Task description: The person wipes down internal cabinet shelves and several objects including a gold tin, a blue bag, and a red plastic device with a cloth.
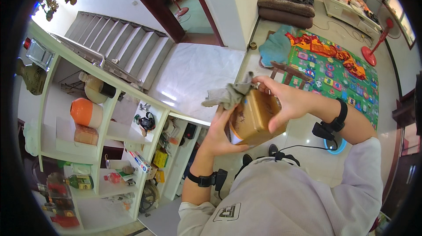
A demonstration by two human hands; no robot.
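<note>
A yellow-brown box (254, 117) with rounded edges and dark smudges on its sides is held up in front of my chest, tilted. My left hand (219, 133) supports it from the left and below, thumb along the lower side. A crumpled grey cloth (227, 96) hangs over the fingertips of that hand and reaches across the box's far edge. My right hand (290, 101) grips the right end, with the thumb at the near corner and the fingers bent over the far corner, close to the cloth's end. The fingers partly hide the box.
A white shelf unit (102, 157) with bottles, jars and boxes stands at my left. Beyond it are stairs (122, 44). A small wooden chair (290, 73) stands ahead, beside a patterned green play mat (333, 86). A blue basin (339, 147) sits at my right, near a red fan (369, 56).
</note>
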